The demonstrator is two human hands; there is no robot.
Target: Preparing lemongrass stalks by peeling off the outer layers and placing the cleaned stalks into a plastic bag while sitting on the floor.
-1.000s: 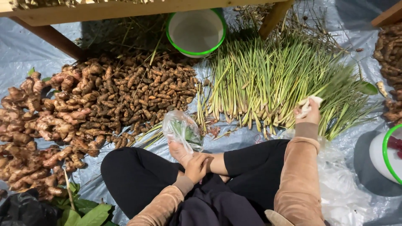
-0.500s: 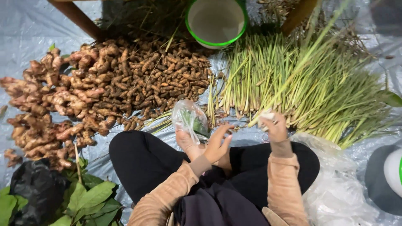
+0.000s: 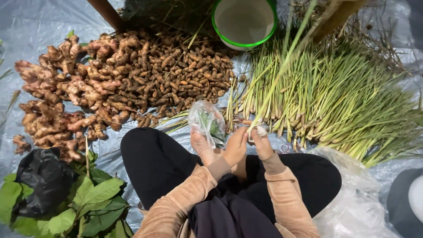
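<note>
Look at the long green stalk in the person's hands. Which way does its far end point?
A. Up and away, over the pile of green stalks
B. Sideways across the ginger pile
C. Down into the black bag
A. Both the right hand and the left hand hold the base of the long green stalk, which rises away from the lap over the pile of green stalks.

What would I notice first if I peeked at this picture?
Probably the big fan of green lemongrass stalks on the right, and the brown heap of knobbly roots on the left. In the middle, the right hand and left hand meet around one stalk above crossed legs.
</note>
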